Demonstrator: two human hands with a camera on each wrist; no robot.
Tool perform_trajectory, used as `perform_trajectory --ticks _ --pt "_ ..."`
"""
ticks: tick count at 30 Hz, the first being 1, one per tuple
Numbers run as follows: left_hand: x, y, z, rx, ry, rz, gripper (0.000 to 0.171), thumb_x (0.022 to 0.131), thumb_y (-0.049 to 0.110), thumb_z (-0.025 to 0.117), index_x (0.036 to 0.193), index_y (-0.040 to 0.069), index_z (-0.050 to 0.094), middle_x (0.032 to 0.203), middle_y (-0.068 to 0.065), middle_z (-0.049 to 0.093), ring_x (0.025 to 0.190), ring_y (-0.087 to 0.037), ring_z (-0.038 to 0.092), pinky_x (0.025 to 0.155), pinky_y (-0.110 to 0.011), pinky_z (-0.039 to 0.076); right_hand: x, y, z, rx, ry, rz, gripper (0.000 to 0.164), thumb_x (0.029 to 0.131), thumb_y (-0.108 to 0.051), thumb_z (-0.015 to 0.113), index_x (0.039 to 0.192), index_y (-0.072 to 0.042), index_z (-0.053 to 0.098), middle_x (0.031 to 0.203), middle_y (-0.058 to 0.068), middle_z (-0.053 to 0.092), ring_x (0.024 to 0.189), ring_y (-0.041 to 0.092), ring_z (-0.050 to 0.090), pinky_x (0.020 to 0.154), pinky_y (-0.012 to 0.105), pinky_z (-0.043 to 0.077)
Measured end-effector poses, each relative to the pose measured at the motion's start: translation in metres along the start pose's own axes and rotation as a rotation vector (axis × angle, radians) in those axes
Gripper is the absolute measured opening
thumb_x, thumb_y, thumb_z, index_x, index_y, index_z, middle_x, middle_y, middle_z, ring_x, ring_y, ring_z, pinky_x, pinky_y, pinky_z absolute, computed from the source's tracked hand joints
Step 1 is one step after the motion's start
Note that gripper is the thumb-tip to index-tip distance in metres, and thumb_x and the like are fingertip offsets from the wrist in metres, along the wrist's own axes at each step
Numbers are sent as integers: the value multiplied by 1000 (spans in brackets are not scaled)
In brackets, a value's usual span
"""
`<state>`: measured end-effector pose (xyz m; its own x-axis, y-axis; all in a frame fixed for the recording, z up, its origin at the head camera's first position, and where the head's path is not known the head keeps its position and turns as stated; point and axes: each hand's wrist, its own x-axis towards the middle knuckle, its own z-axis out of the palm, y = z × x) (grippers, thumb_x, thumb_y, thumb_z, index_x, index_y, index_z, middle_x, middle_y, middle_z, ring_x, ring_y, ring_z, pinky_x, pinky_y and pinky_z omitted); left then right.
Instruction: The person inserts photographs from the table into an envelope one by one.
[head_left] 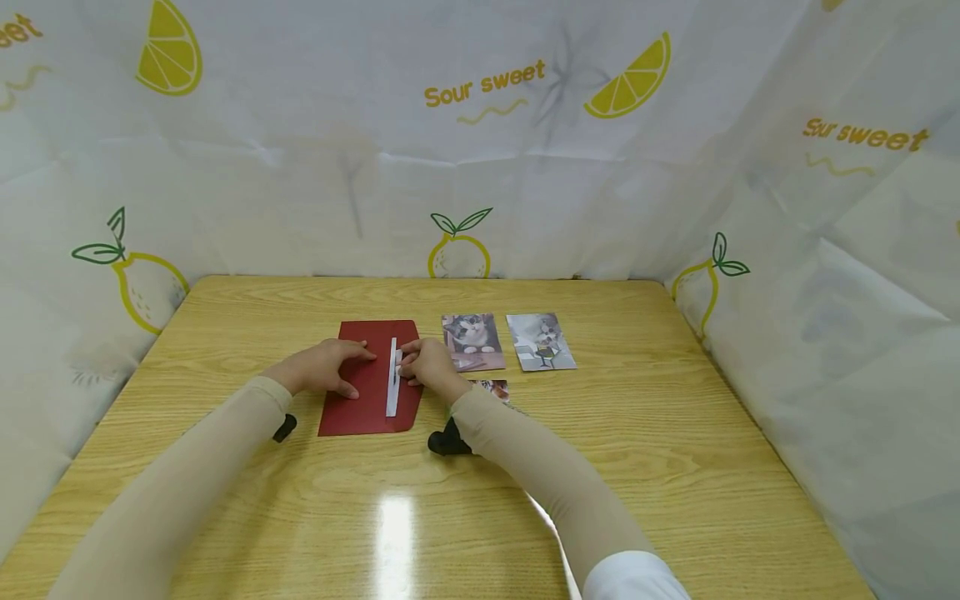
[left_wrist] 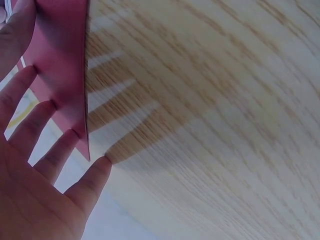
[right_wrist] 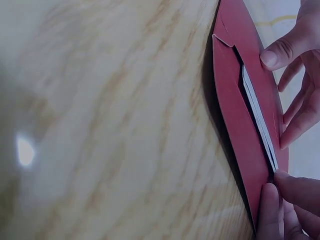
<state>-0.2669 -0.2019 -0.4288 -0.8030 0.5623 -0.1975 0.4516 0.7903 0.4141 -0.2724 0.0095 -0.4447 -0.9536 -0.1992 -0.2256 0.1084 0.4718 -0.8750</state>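
Observation:
A red envelope [head_left: 356,337] lies flat on the wooden table, its flap side toward the right. From its mouth shows a narrow white edge of what look like stacked cards [head_left: 392,392], also seen as thin layers [right_wrist: 260,122] in the right wrist view. My left hand [head_left: 327,367] rests on the envelope's left part with fingers spread; in the left wrist view several fingertips [left_wrist: 54,104] touch the red surface. The right hand [head_left: 431,367] pinches the white stack near its end between thumb and finger [right_wrist: 270,202].
Two photo cards, one with a kitten [head_left: 474,337] and a greyish one [head_left: 542,342], lie right of the envelope. A third picture [head_left: 495,387] is mostly hidden by the right forearm. Black pieces [head_left: 446,442] sit at the wrists. Printed white sheeting [head_left: 337,208] walls the table.

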Motion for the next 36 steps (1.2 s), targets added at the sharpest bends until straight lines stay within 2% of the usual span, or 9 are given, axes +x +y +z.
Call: perform_trajectory --ticks 11,17,22,25,29,32,36 --pt "1 -1 -1 2 8 17 62 79 20 81 133 2 56 147 -29 39 135 -47 37 109 -56 35 -2 -2 -1 34 -13 7 41 83 3 72 122 -5 66 87 7 71 66 11 65 53 22 55" --pt "0 0 0 -3 6 13 62 79 20 80 133 2 56 147 -29 39 134 -47 37 108 -56 36 0 -2 1 -46 -8 -22 42 82 3 73 122 -3 65 76 3 63 56 9 57 51 21 54" --pt "0 -1 1 -4 11 14 62 79 19 81 133 2 57 146 -29 40 134 -47 37 108 -56 36 0 -2 2 -85 -22 -36 46 83 2 73 127 -2 61 75 3 60 56 10 56 51 21 54" --pt "-1 -1 2 -11 8 4 62 79 19 80 133 2 56 147 -28 39 134 -46 37 108 -55 36 -1 0 2 -44 -37 -38 46 84 2 71 128 -1 59 77 4 60 60 11 59 54 23 56" --pt "-1 -2 4 -14 5 -8 62 80 20 80 134 3 56 148 -27 38 135 -46 37 108 -55 37 -4 1 -6 59 -74 -53 42 88 2 66 129 -1 57 84 8 61 74 21 68 62 28 59" --pt "0 -2 4 -14 5 -14 62 80 21 80 134 4 56 148 -27 38 135 -45 36 108 -55 37 -12 -3 -17 111 -87 -74 41 90 1 63 131 -1 56 94 12 62 84 31 69 70 37 60" --pt "0 -2 3 -13 5 -25 62 80 22 80 135 5 56 149 -26 38 136 -45 35 108 -54 38 -22 -1 -36 135 -80 -134 41 92 -3 61 133 -2 55 105 17 62 93 38 67 78 44 59"
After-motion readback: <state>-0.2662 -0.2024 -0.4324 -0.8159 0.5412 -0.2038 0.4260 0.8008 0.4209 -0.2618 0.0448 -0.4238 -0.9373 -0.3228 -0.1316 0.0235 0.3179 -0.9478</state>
